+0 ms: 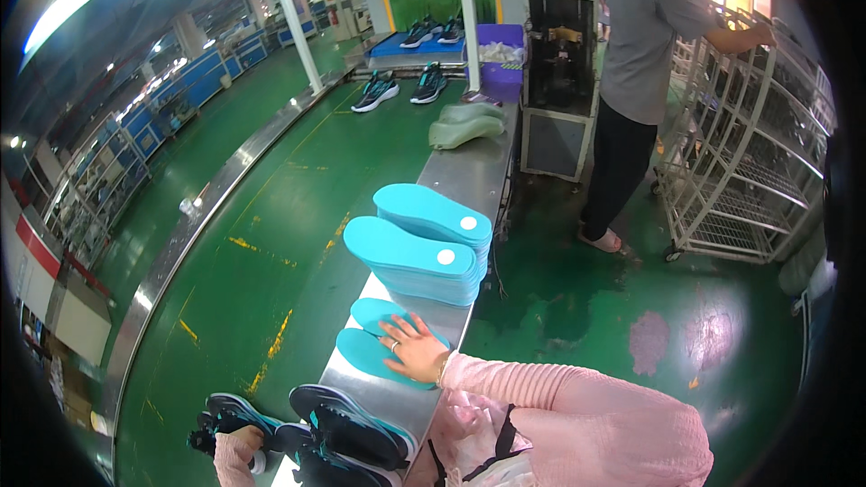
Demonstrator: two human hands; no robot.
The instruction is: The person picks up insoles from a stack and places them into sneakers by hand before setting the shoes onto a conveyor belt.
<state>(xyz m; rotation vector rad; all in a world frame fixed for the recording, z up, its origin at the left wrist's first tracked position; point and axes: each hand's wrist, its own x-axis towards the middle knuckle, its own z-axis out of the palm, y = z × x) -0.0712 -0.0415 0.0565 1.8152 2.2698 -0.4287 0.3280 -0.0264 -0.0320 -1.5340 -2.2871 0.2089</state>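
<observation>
My right hand [415, 349] lies with spread fingers on a pair of turquoise insoles [365, 356] on a narrow metal ledge [460, 171]. A ring and a bracelet show on it. Just beyond stand two tall stacks of turquoise insoles [410, 248], each top one with a white round spot at the heel. At the lower left, my left hand [239, 445] is closed on a black shoe [236, 410] with a teal and white sole; its fingertips are partly hidden. Between my hands, more black shoes [356, 428] lie tilted on the ledge, partly cut off by the lower edge.
Black shoes [428, 83] stand farther up the green conveyor surface [244, 275], some by a blue-and-yellow machine opening [442, 9]. Grey-green shoe-shaped pieces [466, 126] and a purple bin [501, 59] sit beyond the insoles. At right, a person [636, 63] holds a white wire rack cart [740, 153].
</observation>
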